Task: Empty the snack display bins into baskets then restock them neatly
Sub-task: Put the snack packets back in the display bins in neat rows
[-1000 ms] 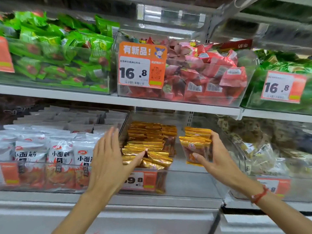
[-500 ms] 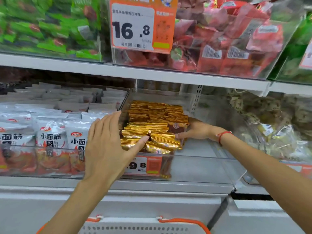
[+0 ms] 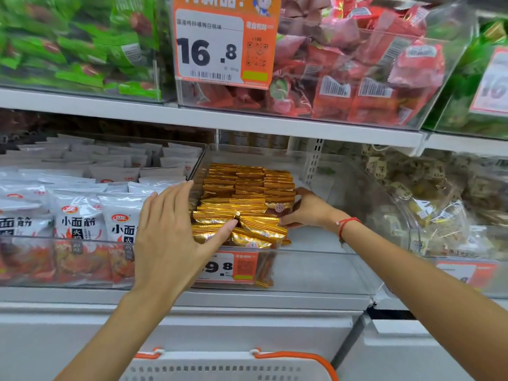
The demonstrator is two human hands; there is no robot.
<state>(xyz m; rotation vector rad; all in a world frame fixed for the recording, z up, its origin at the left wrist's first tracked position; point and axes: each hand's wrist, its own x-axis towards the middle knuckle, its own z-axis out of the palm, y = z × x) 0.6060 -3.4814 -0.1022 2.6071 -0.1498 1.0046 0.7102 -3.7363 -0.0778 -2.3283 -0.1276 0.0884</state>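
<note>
Packets (image 3: pixel 247 199), gold, sit stacked at the bin's (image 3: pixel 316 268) nine o'clock side. Restocking: my left hand (image 3: pixel 167 237) steadies them with straight fingers, my right hand (image 3: pixel 308 210) curls round their three o'clock edge. Next, I'd judge, square the rows, then fetch more from the basket (image 3: pixel 225 367).

"16.8" is printed on the orange price tag (image 3: pixel 224 48) of the upper bin; "小面筋" is read on the white packets (image 3: pixel 78 224); a lower tag (image 3: pixel 231 266) shows "9.8"
</note>
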